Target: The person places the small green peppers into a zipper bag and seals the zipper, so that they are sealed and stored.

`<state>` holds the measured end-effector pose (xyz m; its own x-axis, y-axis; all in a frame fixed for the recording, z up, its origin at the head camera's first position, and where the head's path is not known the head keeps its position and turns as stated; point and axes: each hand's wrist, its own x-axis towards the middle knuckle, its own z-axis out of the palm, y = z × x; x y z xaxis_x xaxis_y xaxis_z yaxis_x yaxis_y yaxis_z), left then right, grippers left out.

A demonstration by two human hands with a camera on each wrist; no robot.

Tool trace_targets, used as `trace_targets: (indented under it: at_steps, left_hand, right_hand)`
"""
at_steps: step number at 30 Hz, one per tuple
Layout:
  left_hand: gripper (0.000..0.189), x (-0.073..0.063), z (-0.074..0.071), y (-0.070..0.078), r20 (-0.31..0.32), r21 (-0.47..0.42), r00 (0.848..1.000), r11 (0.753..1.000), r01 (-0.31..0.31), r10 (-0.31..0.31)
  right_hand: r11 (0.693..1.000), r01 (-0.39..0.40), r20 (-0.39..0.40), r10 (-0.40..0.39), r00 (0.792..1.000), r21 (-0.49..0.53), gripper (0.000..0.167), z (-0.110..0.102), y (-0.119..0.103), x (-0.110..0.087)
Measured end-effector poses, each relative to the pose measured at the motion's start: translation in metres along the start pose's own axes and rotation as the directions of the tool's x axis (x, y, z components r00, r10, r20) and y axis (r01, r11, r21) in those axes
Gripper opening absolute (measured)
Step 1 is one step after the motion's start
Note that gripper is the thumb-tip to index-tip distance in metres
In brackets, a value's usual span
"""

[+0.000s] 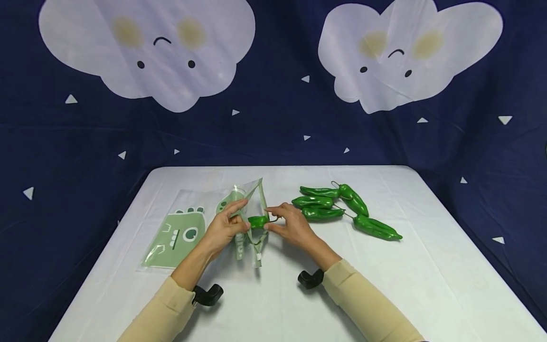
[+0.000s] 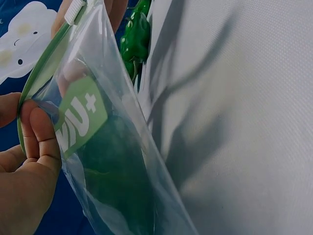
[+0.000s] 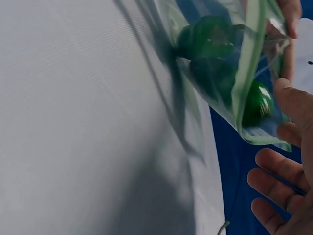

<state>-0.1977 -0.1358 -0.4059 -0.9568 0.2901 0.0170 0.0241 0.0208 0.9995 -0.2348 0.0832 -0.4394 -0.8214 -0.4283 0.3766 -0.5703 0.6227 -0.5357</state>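
Green pepper (image 1: 258, 222) lies left-to-right at the frame's centre, in the mouth of the clear bag (image 1: 240, 243), stem toward the right hand (image 1: 295, 227), whose grip I cannot tell, while the left hand (image 1: 221, 231) pinches bag's edge.

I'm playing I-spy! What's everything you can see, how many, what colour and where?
Loose peppers: five, green, on the table by the right hand
Another pepper: one, green, at bag's mouth
Bagged pepper: one or more, green, in bag
Open bag: one, clear and green, in left hand
Monster picture: one, green, on plastic at left
Table: one, white, below hands
Curtain: one, dark blue, behind table
Clouds: two, pale, on curtain
Triangles: many, white, on curtain
Gadgets: two, black, at wrists
Sleeves: two, beige, on arms
Left hand: one, bare, pinching bag
Right hand: one, bare, at bag's mouth
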Motion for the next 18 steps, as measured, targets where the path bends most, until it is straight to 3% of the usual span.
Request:
trace_targets:
  at_steps: [11,18]
  left_hand:
    - [0.072,0.000,-0.001,-0.001,-0.013,-0.027,1.000,1.000,-0.003,0.003]
    - [0.071,-0.001,-0.002,-0.002,-0.020,-0.028,1.000,1.000,-0.004,0.004]
  right_hand:
    - [0.999,-0.032,0.006,0.032,0.999,0.038,0.047,-0.023,-0.001,-0.016]
    - [0.996,-0.061,-0.013,0.062,0.998,0.068,0.046,-0.045,0.010,-0.034]
